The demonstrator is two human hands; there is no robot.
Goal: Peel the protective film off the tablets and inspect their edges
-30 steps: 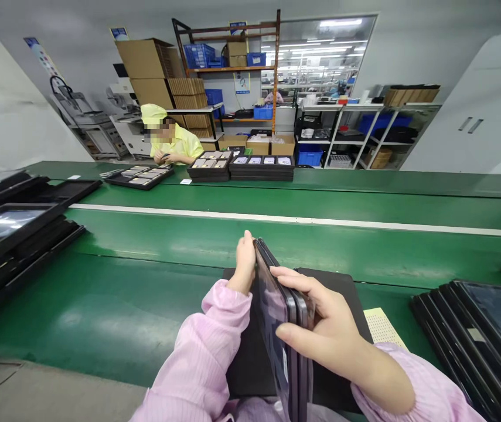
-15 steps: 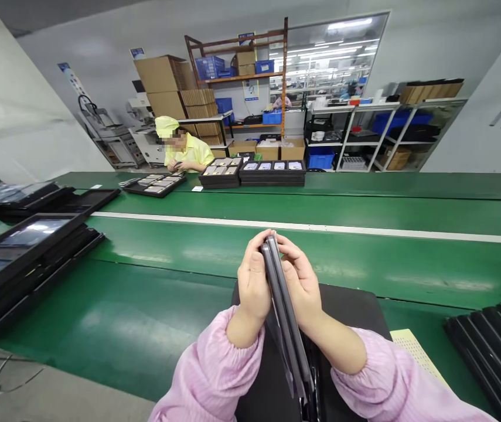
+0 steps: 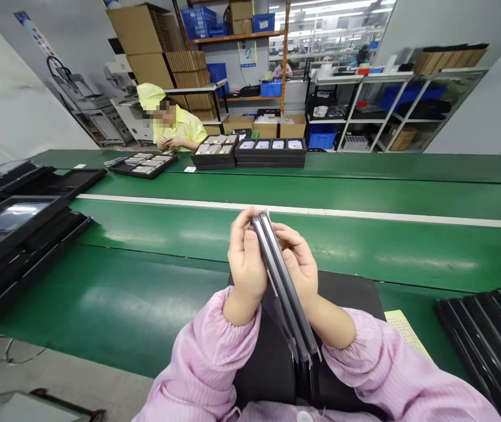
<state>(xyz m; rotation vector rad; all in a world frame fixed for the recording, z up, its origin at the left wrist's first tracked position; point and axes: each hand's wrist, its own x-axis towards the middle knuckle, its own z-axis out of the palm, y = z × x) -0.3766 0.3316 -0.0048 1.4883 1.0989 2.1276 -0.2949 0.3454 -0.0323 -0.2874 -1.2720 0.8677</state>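
Note:
Two dark flat panels (image 3: 283,287) stand on edge, face to face, between my hands above a black pad (image 3: 347,293) on the green bench. My left hand (image 3: 248,258) presses on their left side, fingers curled over the far top corner. On the right side, my right hand (image 3: 300,264) holds them with bent fingers and thumb. Thin clear film hangs from the left face of the panels. The panels' lower near ends reach down toward a dark slot-like gap in the black pad.
Black trays with glossy screens (image 3: 17,217) are stacked at left. Black panels (image 3: 487,334) lean in a row at right, beside a yellow dotted sheet (image 3: 406,331). Across the green bench (image 3: 145,293), a person in yellow (image 3: 180,126) handles something near trays of small parts (image 3: 270,153).
The view has tilted down. The panels, still between both hands, have shifted slightly left, and their top edges look brighter. My right fingers sit a little farther from the top corner.

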